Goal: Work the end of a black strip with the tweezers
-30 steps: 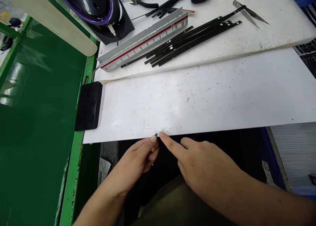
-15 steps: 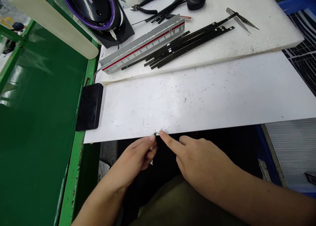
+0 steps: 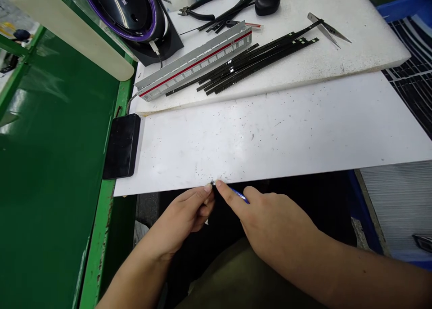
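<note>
left hand [image 3: 185, 214], fingers pinching a small dark piece [image 3: 212, 183] at the edge of the table [image 3: 189, 147]; right hand [image 3: 273, 219], fingers gripping a blue tool [image 3: 240, 195], its shaft hidden half a second earlier.

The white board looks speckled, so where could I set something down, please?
The white board, between foam slab and near edge, has room at right, amid sparse specks. Specks cluster near the left hand; grey panel and black strips crowd the slab's middle.

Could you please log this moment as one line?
left hand: pinching small dark piece; right hand: holding blue tool; place: near edge of white board
</note>
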`<state>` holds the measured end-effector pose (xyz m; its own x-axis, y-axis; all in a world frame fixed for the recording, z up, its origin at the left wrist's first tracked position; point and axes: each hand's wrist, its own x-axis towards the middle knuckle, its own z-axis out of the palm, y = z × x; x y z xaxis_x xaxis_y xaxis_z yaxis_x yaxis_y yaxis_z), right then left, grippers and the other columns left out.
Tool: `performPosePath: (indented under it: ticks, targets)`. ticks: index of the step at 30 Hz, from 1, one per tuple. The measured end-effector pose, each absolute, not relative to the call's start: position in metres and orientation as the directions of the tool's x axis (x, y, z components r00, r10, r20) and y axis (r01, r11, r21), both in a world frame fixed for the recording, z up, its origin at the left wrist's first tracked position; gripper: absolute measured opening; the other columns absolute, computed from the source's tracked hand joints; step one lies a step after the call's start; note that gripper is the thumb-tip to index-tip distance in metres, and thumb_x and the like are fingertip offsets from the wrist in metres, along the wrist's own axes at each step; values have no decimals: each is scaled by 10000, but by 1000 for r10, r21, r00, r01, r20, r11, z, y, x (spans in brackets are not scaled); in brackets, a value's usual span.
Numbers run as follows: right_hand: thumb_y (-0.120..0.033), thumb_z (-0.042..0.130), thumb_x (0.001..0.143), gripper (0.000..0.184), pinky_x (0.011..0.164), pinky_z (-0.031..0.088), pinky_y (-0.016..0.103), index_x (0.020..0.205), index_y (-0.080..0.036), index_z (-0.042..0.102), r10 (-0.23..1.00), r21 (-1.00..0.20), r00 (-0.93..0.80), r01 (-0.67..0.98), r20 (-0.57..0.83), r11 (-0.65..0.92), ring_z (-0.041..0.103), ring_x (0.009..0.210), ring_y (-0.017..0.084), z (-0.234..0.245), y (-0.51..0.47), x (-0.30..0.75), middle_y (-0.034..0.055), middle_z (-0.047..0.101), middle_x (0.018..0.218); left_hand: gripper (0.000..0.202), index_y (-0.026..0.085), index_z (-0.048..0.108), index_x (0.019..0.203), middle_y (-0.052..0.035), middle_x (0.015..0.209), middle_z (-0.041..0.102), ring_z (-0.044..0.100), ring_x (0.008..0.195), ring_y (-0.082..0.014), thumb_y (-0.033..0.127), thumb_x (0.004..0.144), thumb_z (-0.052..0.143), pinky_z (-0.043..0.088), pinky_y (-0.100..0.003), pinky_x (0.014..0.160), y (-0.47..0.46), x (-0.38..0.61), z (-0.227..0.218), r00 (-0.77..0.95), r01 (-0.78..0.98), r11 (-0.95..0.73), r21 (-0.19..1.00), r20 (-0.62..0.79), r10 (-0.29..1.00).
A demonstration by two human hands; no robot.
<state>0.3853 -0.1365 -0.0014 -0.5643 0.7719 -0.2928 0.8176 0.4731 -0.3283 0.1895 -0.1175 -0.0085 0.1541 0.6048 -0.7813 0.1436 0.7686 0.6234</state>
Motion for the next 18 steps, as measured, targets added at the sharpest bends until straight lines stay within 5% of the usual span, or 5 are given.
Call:
performPosePath:
  ticks: [3, 9, 18]
  targets:
    - [-112, 523, 849, 794, 403, 189, 270, 1569, -276, 230, 779, -335, -553, 824, -296, 458, 426, 447, 106, -2, -137, 387, -14, 519, 725, 362, 183, 468, 696, 63, 576, 332, 194, 464, -57, 466, 902, 558, 144, -173, 408, -116, 186, -8, 209, 36, 820, 571, -807, 553]
    - [-96, 438, 910, 756, 542, 407, 272, 1580, -312, 163, 816, -558, -480, 793, -321, 246, 523, 570, 146, 3, -131, 403, -8, 572, 790, 257, 177, 544, 721, 62, 545, 314, 203, 422, -53, 342, 913, 499, 149, -189, 405, -118, 183, -3, 437, -243, 889, 388, -774, 457]
    - [-62, 421, 905, 744, 649, 483, 327, 1575, -281, 185, 820, -651, -455, 746, -347, 139, 579, 663, 173, 1, -139, 411, 4, 611, 827, 268, 168, 634, 857, 28, 588, 447, 284, 446, -51, 392, 934, 510, 207, -163, 413, -126, 192, 2, 247, -107, 817, 567, -781, 574]
